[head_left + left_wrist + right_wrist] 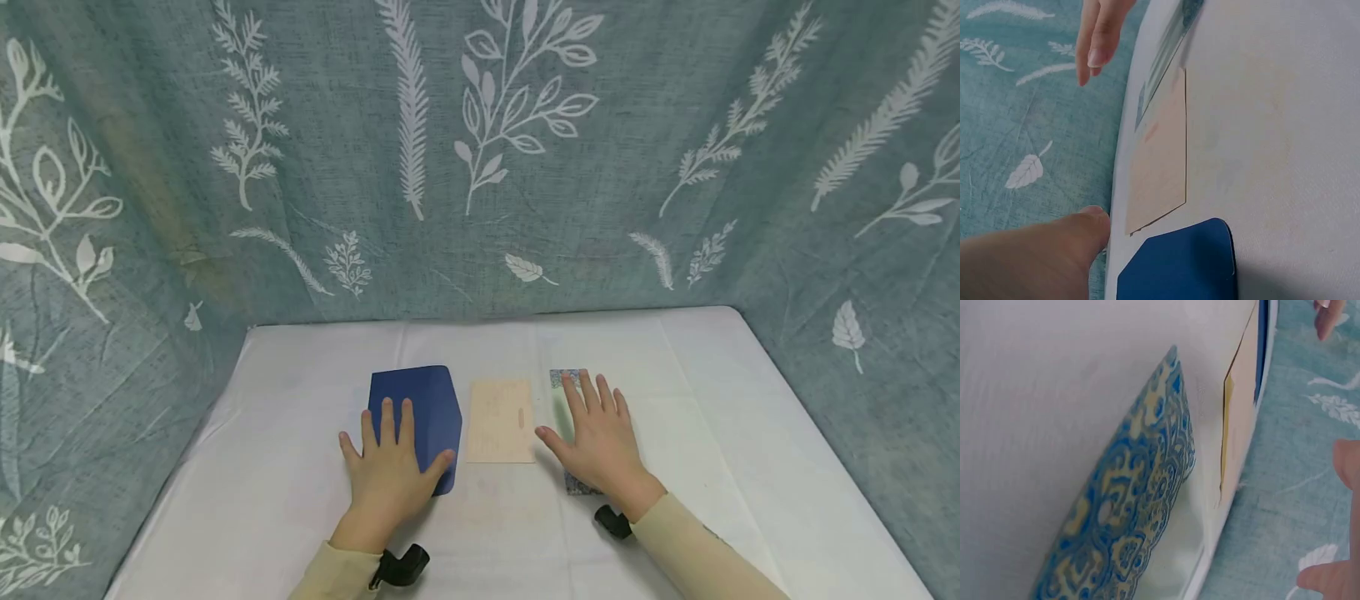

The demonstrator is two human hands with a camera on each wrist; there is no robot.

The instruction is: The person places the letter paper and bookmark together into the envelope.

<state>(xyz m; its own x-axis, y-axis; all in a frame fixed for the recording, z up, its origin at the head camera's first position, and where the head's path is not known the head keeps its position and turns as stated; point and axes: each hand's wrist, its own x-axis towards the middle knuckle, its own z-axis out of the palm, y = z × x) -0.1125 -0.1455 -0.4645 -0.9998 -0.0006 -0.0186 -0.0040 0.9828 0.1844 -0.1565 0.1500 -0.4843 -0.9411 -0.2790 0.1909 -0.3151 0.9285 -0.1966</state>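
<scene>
My left hand (390, 479) is spread over a dark blue envelope-like piece (420, 387) with slanted corners on its right side. In the left wrist view, the thumb (1079, 240) is apart from that blue piece (1175, 265). To its right lies a flat beige paper (501, 425) with faint marks and a small oblong mark near its right edge. My right hand (603, 442) has its fingers spread above a narrow strip (562, 379), partly hidden by the hand. Seen in the right wrist view, the strip (1141, 475) has a blue and yellowish ornate pattern at one end and pale green beyond.
A white cloth covers the table (510, 533). Behind it and at both sides hangs a teal curtain (330, 150) with white leaf prints. Black wrist devices show at the left wrist (405, 567) and right wrist (611, 522).
</scene>
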